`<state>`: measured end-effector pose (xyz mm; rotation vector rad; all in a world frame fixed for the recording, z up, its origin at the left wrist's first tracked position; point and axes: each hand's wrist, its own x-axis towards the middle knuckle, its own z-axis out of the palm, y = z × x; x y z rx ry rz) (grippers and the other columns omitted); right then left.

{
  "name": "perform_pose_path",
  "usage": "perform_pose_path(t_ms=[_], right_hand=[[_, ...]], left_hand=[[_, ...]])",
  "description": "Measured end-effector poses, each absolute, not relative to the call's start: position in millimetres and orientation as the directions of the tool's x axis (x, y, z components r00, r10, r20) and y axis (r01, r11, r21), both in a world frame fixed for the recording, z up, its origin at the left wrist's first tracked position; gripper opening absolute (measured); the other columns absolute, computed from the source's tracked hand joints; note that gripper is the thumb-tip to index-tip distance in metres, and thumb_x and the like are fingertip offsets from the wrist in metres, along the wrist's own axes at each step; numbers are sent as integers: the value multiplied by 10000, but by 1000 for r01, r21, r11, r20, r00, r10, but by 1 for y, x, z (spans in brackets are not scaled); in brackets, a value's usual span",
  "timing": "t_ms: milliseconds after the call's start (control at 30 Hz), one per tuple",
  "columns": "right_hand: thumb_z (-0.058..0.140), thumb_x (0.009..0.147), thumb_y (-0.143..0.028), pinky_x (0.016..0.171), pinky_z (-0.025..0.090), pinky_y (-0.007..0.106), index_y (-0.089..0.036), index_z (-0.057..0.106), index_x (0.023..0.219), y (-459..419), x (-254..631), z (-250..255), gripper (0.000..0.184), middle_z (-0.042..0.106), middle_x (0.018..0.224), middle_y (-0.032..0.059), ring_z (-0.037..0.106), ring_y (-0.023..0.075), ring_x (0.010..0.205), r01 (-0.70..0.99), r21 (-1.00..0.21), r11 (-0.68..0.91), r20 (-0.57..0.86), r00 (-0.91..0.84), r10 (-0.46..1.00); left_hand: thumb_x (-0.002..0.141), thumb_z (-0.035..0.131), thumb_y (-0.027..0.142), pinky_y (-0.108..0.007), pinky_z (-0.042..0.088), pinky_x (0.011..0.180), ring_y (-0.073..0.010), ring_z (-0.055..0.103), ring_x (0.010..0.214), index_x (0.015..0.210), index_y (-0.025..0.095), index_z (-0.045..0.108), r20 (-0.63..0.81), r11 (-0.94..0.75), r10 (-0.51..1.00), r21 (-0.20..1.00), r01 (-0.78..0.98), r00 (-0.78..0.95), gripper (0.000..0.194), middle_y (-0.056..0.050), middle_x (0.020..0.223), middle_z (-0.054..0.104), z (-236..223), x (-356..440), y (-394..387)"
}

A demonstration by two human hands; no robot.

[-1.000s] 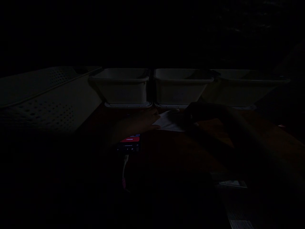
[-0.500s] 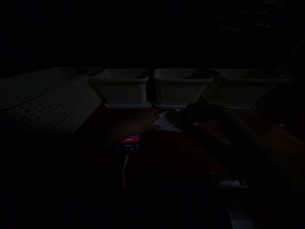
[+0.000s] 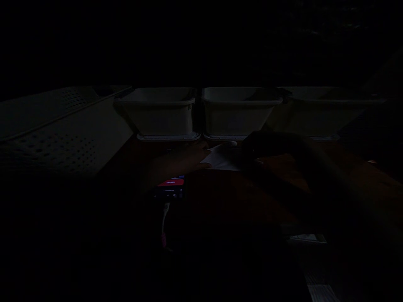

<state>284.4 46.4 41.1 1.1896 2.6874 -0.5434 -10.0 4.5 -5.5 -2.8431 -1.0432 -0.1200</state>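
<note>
The view is very dark. A small white piece of cloth [image 3: 222, 158] lies low over the dark reddish table between my two hands; its exact kind cannot be made out. My left hand [image 3: 193, 157] grips the cloth's left end, thumb below and fingers above. From the right, my right hand [image 3: 252, 147] reaches over the other end with bent fingers closed on it; deep shadow hides most of them. Partly under my left wrist rests a lit phone [image 3: 170, 188] with a red band on its screen.
Three pale plastic bins, a left one [image 3: 165, 119], a middle one [image 3: 237, 119] and a right one [image 3: 317, 119], line the back. A perforated basket [image 3: 107, 121] stands at the left. From the phone a white cable [image 3: 164, 214] runs toward me.
The right end of the cloth shows less beyond my right hand, which has shifted slightly. My left hand keeps its hold. The whole view has shifted slightly.
</note>
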Motion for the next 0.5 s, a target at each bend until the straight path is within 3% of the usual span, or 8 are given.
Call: perform_pose_path(t_ms=[300, 500], right_hand=[[533, 929, -118, 886, 565, 337, -87, 708, 1100, 34, 272, 44, 246, 729, 1184, 174, 689, 238, 985, 816, -388, 429, -327, -557, 764], [502, 940, -159, 778, 562, 318, -149, 715, 1023, 30, 258, 39, 229, 736, 1061, 124, 673, 207, 854, 895, -271, 355, -327, -433, 840]], left_hand=[[1028, 618, 351, -354, 422, 1061, -283, 503, 1365, 1303, 143, 656, 138, -770, 613, -117, 628, 778, 348, -151, 1494, 504, -5, -10, 2], [1021, 628, 352, -365, 379, 1102, -283, 479, 1379, 1372, 156, 615, 138, -768, 618, -105, 632, 774, 402, -148, 1530, 467, -10, -12, 7]])
